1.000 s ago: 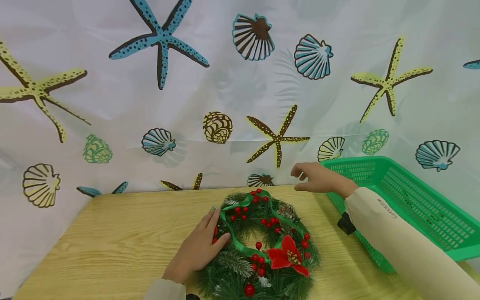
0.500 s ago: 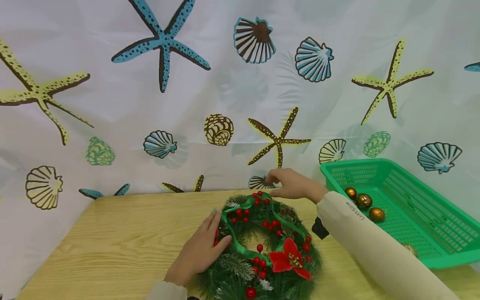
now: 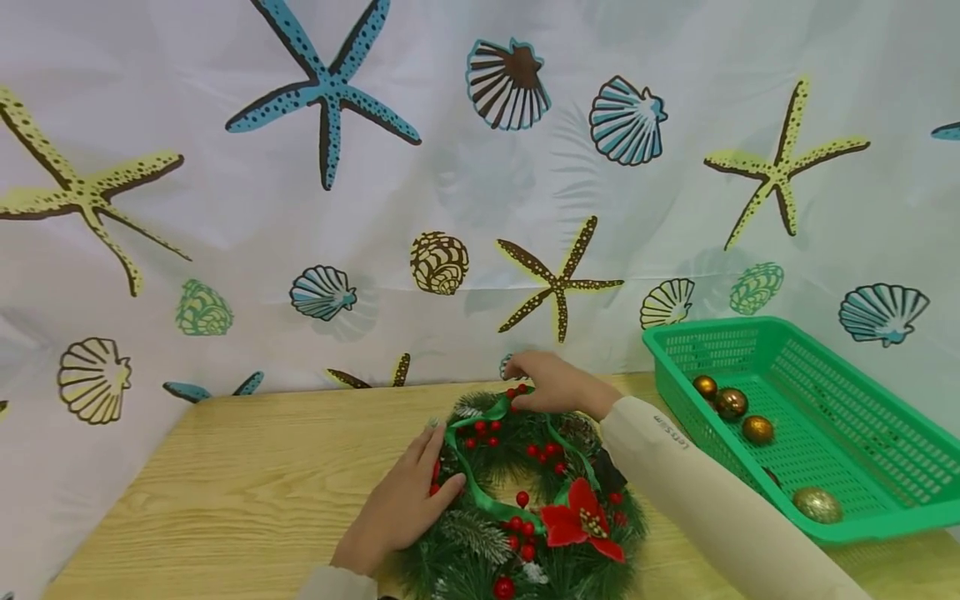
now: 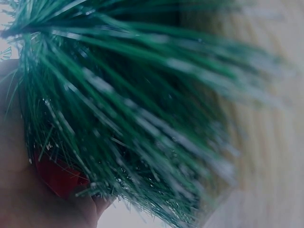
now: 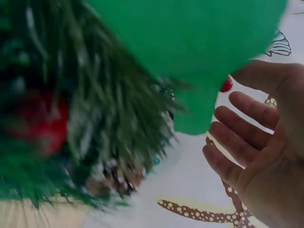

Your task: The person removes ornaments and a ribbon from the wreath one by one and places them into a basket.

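A Christmas wreath [image 3: 461,554] of green needles lies on the table, with red berries, a red poinsettia flower [image 3: 558,527] and a loose green ribbon [image 3: 491,504]. My left hand [image 3: 405,500] rests along its left side, fingers stretched out. In the left wrist view, needles [image 4: 128,114] fill most of the picture beside that hand. At the wreath's back edge, my right hand [image 3: 558,385] reaches over the berries and ribbon. The right wrist view shows its fingers [image 5: 244,121] loosely bent and spread, close to the ribbon [image 5: 190,47] and a berry [image 5: 226,84], gripping neither.
A green plastic basket [image 3: 862,383] stands at the right, holding several shiny baubles, among them a brown one [image 3: 731,403] and a gold one [image 3: 817,505]. Behind the wooden table [image 3: 277,475] hangs a white curtain [image 3: 465,192] printed with starfish and shells.
My right hand has moved left from beside the basket to the back of the wreath, uncovering the baubles in the basket. The left hand has stayed on the wreath's left side.
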A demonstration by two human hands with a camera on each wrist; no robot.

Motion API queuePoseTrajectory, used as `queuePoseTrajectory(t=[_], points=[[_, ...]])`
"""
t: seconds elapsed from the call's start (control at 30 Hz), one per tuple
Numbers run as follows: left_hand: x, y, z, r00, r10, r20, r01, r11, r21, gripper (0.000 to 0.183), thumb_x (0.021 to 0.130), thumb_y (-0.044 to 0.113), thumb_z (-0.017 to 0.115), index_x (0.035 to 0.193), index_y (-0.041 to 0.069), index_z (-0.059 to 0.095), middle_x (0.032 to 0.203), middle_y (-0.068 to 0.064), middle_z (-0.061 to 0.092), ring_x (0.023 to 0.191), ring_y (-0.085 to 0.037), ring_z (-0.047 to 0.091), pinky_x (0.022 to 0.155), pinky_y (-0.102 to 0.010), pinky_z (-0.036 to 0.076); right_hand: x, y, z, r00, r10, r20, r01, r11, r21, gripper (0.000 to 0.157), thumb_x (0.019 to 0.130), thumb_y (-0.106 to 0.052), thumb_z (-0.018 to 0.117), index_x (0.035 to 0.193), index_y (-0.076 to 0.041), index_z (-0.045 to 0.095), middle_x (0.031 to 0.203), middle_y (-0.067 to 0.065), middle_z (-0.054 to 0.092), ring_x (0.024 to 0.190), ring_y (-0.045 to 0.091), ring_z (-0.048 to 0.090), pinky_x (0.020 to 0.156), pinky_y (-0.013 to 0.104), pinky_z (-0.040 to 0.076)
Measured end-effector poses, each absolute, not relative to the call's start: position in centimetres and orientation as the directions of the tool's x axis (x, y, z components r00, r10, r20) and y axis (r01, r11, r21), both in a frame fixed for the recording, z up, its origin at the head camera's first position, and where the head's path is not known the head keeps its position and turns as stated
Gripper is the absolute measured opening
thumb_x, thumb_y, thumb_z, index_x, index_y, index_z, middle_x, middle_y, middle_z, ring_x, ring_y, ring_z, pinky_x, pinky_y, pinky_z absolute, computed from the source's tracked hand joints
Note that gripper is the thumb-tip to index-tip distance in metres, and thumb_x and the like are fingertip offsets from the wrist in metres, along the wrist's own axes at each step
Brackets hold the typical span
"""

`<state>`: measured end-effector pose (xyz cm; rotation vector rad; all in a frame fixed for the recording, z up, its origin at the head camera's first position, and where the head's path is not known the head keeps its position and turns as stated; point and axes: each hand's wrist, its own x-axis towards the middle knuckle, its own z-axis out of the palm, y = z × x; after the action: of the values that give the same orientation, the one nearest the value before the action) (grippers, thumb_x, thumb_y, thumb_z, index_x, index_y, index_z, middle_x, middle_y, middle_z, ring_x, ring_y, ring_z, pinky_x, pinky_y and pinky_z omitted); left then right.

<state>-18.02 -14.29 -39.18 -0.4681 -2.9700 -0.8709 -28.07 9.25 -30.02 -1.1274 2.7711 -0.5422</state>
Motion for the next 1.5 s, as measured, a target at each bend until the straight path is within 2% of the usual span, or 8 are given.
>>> queuePoseTrajectory(t=[0.2,0.47,0.7,0.93,1.07,1.27,1.5], points=[[-18.1,-14.4,-39.3,-0.956,0.281,0.088,0.284,0.798,0.532,0.077,0.098,0.055,0.041,0.155,0.011,0.013,0.158,-0.018,0.017,0.141,-0.042,0.025,0.105,-0.060,0.034,-27.9,8.5,-30.8,-0.719,-0.695,0.026,-0.652,0.660,-0.373,0.035,0.093,-0.015,0.064,0.124,-0.001,0.055,0.125,0.015,0.057,0.119,0.032,0.054,0.100,0.043,0.045],[-18.0,-14.4,-39.1,-0.957,0.278,0.081,0.276,0.790,0.547,0.076,0.098,0.053,0.043,0.155,0.011,0.014,0.158,-0.018,0.017,0.141,-0.042,0.026,0.104,-0.060,0.034,-28.0,7.9,-31.8,-0.722,-0.691,0.028,-0.650,0.665,-0.367,0.024,0.091,-0.015,0.065,0.112,-0.004,0.060,0.111,0.010,0.060,0.093,0.022,0.058,0.084,0.039,0.048],[-17.8,-14.3,-38.9,-0.958,0.273,0.088,0.276,0.793,0.543,0.076,0.098,0.052,0.044,0.154,0.010,0.016,0.158,-0.018,0.018,0.140,-0.042,0.028,0.103,-0.060,0.036,-28.4,7.6,-32.4,-0.724,-0.689,0.028,-0.654,0.674,-0.343,0.019,0.090,-0.014,0.066,0.106,-0.006,0.060,0.107,0.009,0.061,0.089,0.020,0.058,0.081,0.037,0.049],[-17.8,-14.3,-38.9,-0.959,0.269,0.089,0.274,0.794,0.543,0.076,0.098,0.052,0.044,0.154,0.011,0.016,0.158,-0.018,0.018,0.141,-0.042,0.027,0.103,-0.060,0.036,-28.5,7.7,-32.6,-0.715,-0.694,0.085,-0.681,0.663,-0.313,0.004,0.090,-0.010,0.064,0.089,-0.009,0.060,0.088,0.002,0.061,0.070,0.011,0.050,0.068,0.028,0.045],[-17.8,-14.3,-38.9,-0.959,0.271,0.085,0.273,0.796,0.540,0.076,0.098,0.053,0.043,0.155,0.011,0.015,0.158,-0.017,0.018,0.141,-0.041,0.027,0.103,-0.060,0.036,-28.5,7.7,-32.5,-0.692,-0.705,0.156,-0.712,0.633,-0.304,0.011,0.091,-0.007,0.060,0.080,-0.011,0.060,0.077,-0.001,0.057,0.063,0.008,0.044,0.063,0.023,0.040],[-17.9,-14.3,-38.8,-0.959,0.271,0.078,0.269,0.797,0.541,0.076,0.098,0.052,0.044,0.155,0.011,0.014,0.158,-0.018,0.017,0.141,-0.041,0.026,0.104,-0.060,0.035,-28.3,7.5,-31.9,-0.691,-0.693,0.205,-0.716,0.618,-0.326,0.010,0.092,-0.008,0.058,0.083,-0.012,0.061,0.081,0.000,0.059,0.066,0.008,0.047,0.067,0.025,0.044],[-17.9,-14.3,-38.9,-0.959,0.273,0.072,0.268,0.798,0.540,0.076,0.098,0.052,0.043,0.155,0.012,0.013,0.158,-0.017,0.017,0.141,-0.041,0.027,0.103,-0.060,0.036,-28.1,7.5,-31.1,-0.707,-0.668,0.233,-0.701,0.619,-0.353,0.008,0.094,-0.013,0.059,0.087,-0.012,0.062,0.091,0.002,0.064,0.085,0.016,0.062,0.082,0.034,0.052]])
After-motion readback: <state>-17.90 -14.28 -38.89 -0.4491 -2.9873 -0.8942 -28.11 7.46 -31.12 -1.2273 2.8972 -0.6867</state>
